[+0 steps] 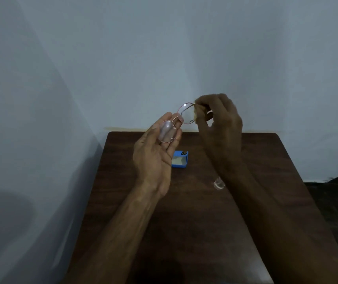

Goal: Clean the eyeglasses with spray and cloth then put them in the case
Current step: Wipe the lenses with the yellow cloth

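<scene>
Thin pink-rimmed eyeglasses (184, 113) are held up in the air above the far end of the table. My left hand (155, 152) grips them at the left lens, fingers behind the glass. My right hand (221, 119) pinches a small yellowish cloth (196, 114) against the right lens rim. A blue open case (179, 159) lies on the dark wooden table (184, 222) below the left hand. A small clear spray bottle (219, 184) stands on the table, partly hidden by my right forearm.
The table stands against a pale blue wall, with the wall corner close on the left. A dark floor shows past the table's right edge.
</scene>
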